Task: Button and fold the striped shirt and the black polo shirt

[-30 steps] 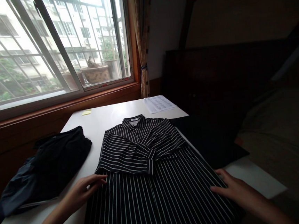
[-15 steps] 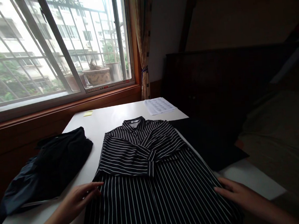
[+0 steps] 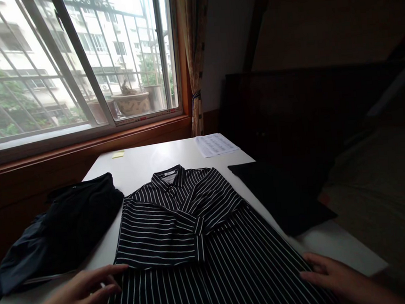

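Observation:
A long-sleeved black shirt with white stripes (image 3: pixel 240 262) lies spread on the white table, collar away from me. Both its sleeves (image 3: pixel 160 231) are folded across the front, with the cuffs meeting near the middle. At the shirt's left edge, just below the folded sleeve, my left hand (image 3: pixel 83 295) is closed on the fabric, the index finger stretched along the top. My right hand (image 3: pixel 326 273) pinches the opposite edge lower down between thumb and fingers. The shirt's hem runs out of view at the bottom.
Dark crumpled clothing (image 3: pixel 78 229) lies on the table's left side. Flat dark cloth (image 3: pixel 284 197) lies at the right edge. Printed paper sheets (image 3: pixel 216 144) and a yellow sticky note (image 3: pixel 118 154) sit on the far part of the white table (image 3: pixel 146 157). A window stands beyond.
The shirt has slid toward me and to the left, its collar side turning slightly left. Both hands have come nearer along with it; the left one also went left.

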Available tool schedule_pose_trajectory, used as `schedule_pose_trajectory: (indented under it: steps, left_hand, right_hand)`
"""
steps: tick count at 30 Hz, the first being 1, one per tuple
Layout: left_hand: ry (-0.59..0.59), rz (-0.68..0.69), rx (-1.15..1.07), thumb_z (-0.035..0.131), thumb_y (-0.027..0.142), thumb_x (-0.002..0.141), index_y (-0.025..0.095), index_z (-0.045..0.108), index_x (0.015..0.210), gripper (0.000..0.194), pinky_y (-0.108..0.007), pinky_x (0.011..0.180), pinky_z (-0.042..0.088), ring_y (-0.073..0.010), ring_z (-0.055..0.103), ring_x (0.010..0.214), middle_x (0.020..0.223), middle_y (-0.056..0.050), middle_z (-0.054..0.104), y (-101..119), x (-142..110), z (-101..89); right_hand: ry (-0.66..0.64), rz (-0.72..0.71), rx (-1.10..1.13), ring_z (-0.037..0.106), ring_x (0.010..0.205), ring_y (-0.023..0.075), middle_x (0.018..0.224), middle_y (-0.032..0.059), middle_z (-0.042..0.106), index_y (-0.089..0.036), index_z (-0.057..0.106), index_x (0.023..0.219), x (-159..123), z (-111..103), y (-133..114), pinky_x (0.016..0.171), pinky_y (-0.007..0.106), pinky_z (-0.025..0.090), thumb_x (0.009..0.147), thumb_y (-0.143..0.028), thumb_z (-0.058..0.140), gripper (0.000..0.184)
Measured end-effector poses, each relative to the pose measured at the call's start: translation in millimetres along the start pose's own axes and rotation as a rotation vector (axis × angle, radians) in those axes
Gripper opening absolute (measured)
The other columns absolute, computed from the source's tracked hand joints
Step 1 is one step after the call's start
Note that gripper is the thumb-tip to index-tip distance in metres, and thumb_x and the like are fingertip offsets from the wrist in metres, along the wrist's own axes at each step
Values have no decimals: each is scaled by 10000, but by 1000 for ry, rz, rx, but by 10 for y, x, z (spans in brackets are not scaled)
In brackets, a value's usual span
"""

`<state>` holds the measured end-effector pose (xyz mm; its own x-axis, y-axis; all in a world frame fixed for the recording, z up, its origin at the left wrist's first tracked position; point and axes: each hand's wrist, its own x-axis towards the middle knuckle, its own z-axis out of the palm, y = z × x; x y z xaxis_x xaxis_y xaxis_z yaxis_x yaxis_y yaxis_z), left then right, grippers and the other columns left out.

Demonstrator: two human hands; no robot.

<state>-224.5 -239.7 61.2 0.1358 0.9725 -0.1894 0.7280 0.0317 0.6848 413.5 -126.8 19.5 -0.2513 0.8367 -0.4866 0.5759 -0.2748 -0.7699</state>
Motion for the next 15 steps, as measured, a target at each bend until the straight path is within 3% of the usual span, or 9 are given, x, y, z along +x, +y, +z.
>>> schedule_pose_trajectory:
  steps: [3, 6, 10, 15]
  left_hand:
    - [95, 98, 33, 577, 513, 933, 376, 709, 1239, 361, -305, 765, 634, -234, 753, 878, 1084, -7, 775, 61, 369, -116]
    - [267, 261, 191, 557, 546, 940, 320, 706, 1251, 412, -386, 1031, 533, -267, 675, 1157, 1288, -44, 699, -7, 807, -138]
    - [274, 256, 379, 494, 574, 952, 275, 713, 1231, 464, -415, 1009, 549, -277, 685, 1125, 1289, -82, 683, -217, 1132, -74]
    - [227, 188, 474, 482, 467, 963, 272, 724, 1177, 377, -374, 938, 574, -256, 694, 1051, 1227, -77, 681, -274, 1081, -35]
  right_hand:
    - [46, -33, -47, 715, 889, 319, 837, 62, 756, -228, 743, 805, -40, -7, -7, 822, 373, 577, 702, -667, 642, 462]
    - [178, -50, -112, 700, 856, 315, 790, 54, 742, -249, 728, 751, -53, -14, -12, 787, 378, 580, 710, -697, 608, 465]
    - [257, -20, -104, 696, 908, 339, 765, 67, 730, -264, 721, 731, -63, -34, 15, 815, 391, 581, 699, -688, 615, 439]
    - [175, -63, -71, 700, 902, 316, 832, 62, 742, -247, 714, 776, -49, -141, -56, 832, 375, 572, 733, -712, 595, 482]
